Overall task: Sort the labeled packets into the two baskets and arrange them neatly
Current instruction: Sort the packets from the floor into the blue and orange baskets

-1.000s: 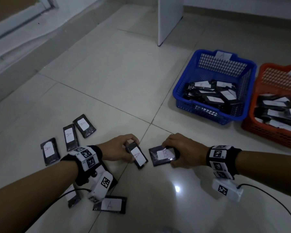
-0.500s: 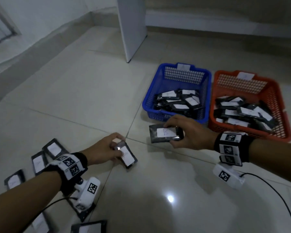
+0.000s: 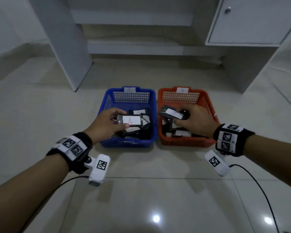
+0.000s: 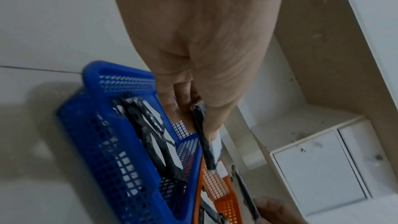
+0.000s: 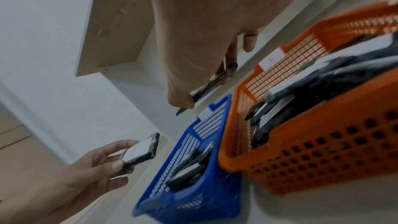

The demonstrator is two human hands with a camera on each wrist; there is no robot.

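Observation:
Two mesh baskets stand side by side on the floor: a blue basket (image 3: 151, 98) and an orange basket (image 3: 207, 101), each with several black packets inside. My left hand (image 3: 107, 123) pinches a black packet labeled A (image 3: 130, 121) over the blue basket. Over the orange basket my right hand (image 3: 193, 120) pinches a black packet labeled B (image 3: 170, 113). In the left wrist view the A packet (image 4: 203, 140) shows edge-on under the thumb, above the blue basket (image 4: 103, 142). The right wrist view shows the B packet (image 5: 212, 83) edge-on above the orange basket (image 5: 323, 164).
A white desk panel (image 3: 64, 47) stands on the floor behind and left of the baskets. A white cabinet (image 3: 245, 22) with a knob hangs at the upper right. Wrist-camera cables (image 3: 259, 187) trail over the tiled floor near me.
Both hands lifted their packets off the floor and carried them forward, and now hold them over the baskets. The view has turned to face the baskets; the loose floor packets are out of view.

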